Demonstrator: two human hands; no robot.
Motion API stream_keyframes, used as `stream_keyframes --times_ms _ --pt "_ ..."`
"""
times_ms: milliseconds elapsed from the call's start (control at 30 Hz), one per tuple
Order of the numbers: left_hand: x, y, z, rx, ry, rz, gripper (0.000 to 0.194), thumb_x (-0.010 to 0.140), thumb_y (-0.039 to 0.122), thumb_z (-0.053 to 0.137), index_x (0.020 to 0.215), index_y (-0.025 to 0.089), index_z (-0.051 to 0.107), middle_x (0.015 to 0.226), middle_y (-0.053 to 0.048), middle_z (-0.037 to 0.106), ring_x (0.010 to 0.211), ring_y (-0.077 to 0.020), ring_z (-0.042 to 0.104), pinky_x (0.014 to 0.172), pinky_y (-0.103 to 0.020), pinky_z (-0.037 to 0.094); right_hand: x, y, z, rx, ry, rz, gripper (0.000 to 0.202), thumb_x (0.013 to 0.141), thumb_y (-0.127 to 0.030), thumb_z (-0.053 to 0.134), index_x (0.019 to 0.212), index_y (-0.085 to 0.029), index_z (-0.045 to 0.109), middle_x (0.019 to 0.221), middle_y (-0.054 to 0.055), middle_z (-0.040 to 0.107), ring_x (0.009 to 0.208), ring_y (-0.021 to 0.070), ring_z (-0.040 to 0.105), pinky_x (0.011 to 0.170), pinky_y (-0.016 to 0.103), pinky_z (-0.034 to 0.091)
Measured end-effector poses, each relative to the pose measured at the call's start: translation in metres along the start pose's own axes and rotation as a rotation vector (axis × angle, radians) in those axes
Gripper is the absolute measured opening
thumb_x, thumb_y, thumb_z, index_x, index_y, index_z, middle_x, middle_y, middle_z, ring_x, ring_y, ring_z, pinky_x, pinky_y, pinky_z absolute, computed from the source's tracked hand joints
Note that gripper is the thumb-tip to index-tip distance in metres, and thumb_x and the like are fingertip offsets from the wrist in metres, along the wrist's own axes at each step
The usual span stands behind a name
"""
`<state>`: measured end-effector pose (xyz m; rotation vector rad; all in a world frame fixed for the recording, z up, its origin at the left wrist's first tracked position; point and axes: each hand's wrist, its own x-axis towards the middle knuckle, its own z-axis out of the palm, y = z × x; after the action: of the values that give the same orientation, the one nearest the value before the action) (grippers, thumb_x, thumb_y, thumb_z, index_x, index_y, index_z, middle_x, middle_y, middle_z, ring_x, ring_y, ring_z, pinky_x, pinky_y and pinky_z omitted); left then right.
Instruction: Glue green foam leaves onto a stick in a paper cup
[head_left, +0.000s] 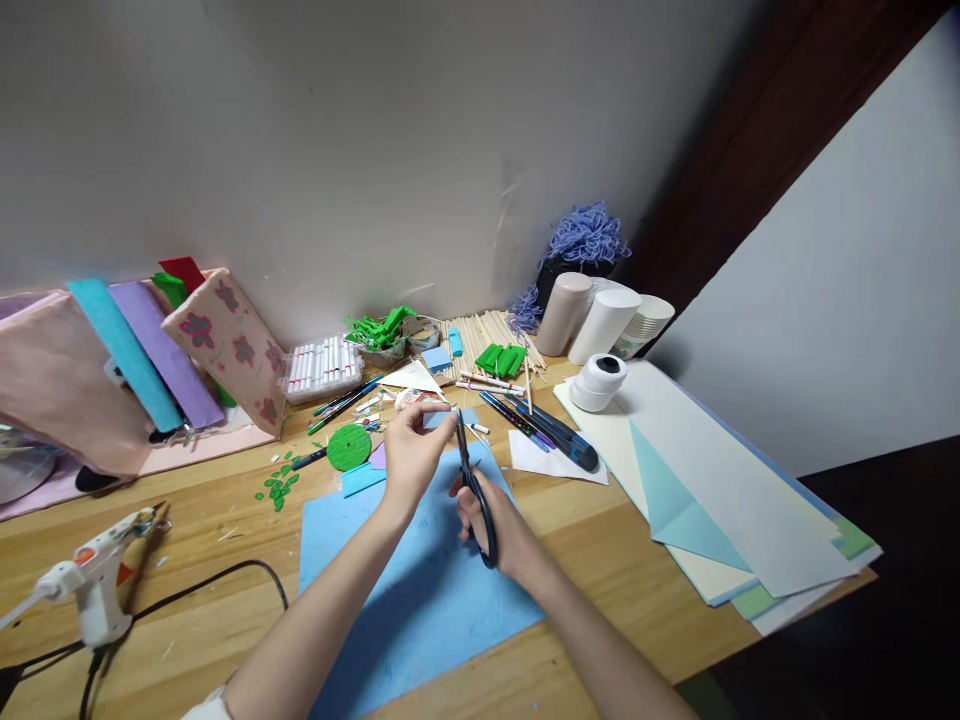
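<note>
My right hand (491, 515) grips a pair of black-handled scissors (480, 505), blades pointing away from me. Close to the blade tips, my left hand (415, 445) is closed in a pinch; whatever sits between its fingertips is too small to name. Both hands hover over a blue sheet (420, 620) lying on the wooden table. Left of the sheet lie a green disc (349, 447) and a scatter of small green leaf-shaped pieces (279, 487). Light blue strips (363, 480) rest at the sheet's upper left edge.
A white glue gun (101, 580) with a black cord stands at the left. Behind are boxed markers (324, 365), wooden sticks (487, 335) and green strips (386, 330). On the right are a utility knife (574, 440), a white round container (598, 385) and stacked paper (735, 490).
</note>
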<state>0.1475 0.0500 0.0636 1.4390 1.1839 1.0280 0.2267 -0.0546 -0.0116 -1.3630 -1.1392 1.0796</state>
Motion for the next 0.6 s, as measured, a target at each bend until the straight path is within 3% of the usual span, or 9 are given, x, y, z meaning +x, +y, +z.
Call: stream_keyframes --times_ms 233,467,600 --pt "0.000 -0.003 0.000 -0.024 -0.044 -0.068 0.023 0.060 0.030 0.074 0.077 0.015 0.070 0.056 0.000 0.064 0.054 -0.0140 0.059 0.053 -0.024 0.045 0.001 -0.010 -0.004 0.041 -0.007 0.029 0.054 0.083 -0.069 0.034 0.082 -0.018 0.050 0.055 -0.006 0.047 0.041 0.0088 0.052 0.042 0.019 0.041" --pt "0.002 -0.006 0.001 -0.118 -0.060 -0.148 0.027 0.058 0.030 0.077 0.078 0.014 0.070 0.055 0.002 0.062 0.056 -0.0135 0.061 0.059 -0.025 0.049 0.002 -0.019 -0.001 0.161 0.029 0.114 0.060 0.073 -0.076 0.041 0.077 -0.017 0.050 0.047 -0.008 0.043 0.033 0.0071 0.046 0.034 0.017 0.037" --pt "0.002 -0.004 0.002 -0.194 -0.103 -0.196 0.029 0.058 0.032 0.077 0.079 0.013 0.071 0.061 0.000 0.065 0.059 -0.0143 0.063 0.064 -0.028 0.053 0.004 -0.015 0.001 0.189 0.084 0.157 0.054 0.071 -0.072 0.050 0.074 -0.018 0.049 0.043 -0.010 0.040 0.029 0.0067 0.042 0.030 0.017 0.035"
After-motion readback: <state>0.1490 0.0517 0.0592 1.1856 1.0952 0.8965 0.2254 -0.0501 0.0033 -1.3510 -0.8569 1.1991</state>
